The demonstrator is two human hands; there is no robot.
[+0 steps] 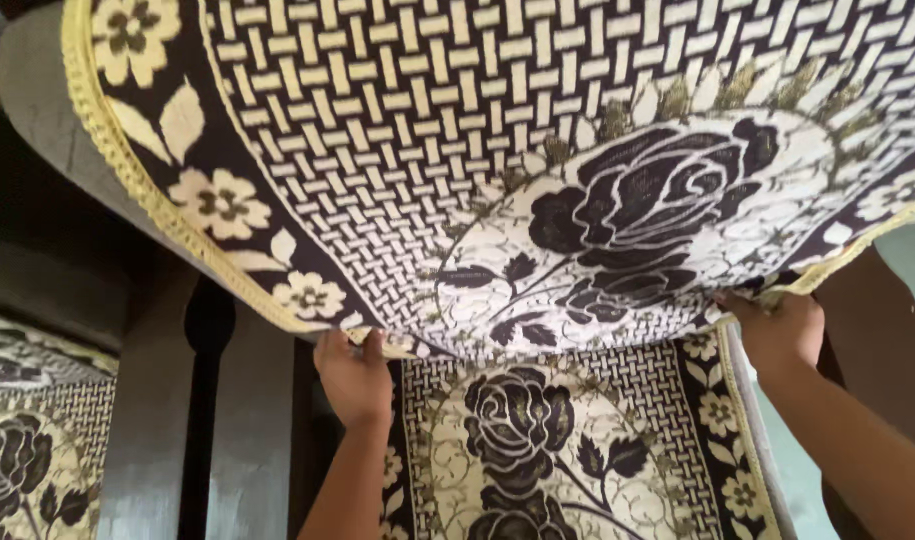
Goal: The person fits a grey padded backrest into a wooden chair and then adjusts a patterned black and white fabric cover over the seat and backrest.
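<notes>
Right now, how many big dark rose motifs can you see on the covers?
3: one on the lifted cover both hands grip, one on the seat cover below, one on the cover at far left, cut off. Others may be hidden.

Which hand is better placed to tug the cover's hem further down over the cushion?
Probably the left hand: its fingers curl around the gold-trimmed hem of the patterned cover near mid-edge. The right hand only pinches the far corner, so its pull would be lopsided.

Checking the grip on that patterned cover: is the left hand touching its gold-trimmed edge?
Touching. The head view shows the left hand with fingers curled over the lower edge of the patterned cover; the right hand pinches that edge too.
</notes>
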